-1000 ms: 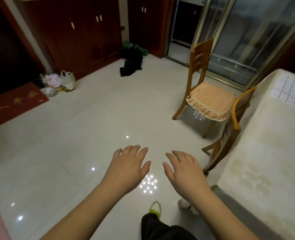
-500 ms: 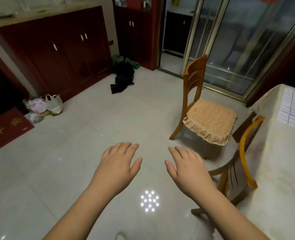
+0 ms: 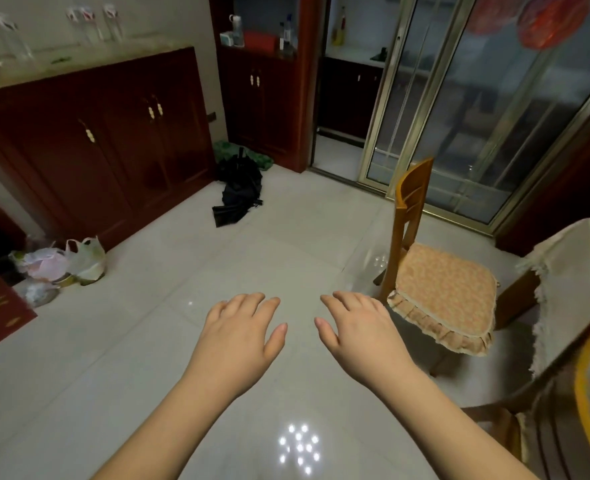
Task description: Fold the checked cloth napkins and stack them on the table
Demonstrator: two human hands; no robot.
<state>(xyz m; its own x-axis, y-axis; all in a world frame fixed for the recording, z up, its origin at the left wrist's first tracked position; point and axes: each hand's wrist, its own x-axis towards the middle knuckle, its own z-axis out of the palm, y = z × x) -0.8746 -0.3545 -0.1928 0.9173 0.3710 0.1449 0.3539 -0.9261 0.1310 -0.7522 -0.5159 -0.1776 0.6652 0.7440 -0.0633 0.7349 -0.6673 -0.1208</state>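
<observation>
The person's left hand (image 3: pixel 238 336) and right hand (image 3: pixel 362 332) hang palm down, side by side above the tiled floor (image 3: pixel 148 341), fingers relaxed and slightly spread, holding nothing. The table (image 3: pixel 570 271), draped in a pale fringed cloth, stands to the right of both hands, well apart from them. No checked napkin can be made out here; only a faint pattern shows at the table's far right edge, too cropped to identify, so the napkins probably lie on the tabletop out of view. The step in hand appears to be the approach. To do it well, the person turns toward the table and passes between the 2 wooden chairs, the cushioned chair (image 3: pixel 439 289) just left of the table and the nearer chair (image 3: pixel 588 403) at its near corner, before reaching for a napkin.
</observation>
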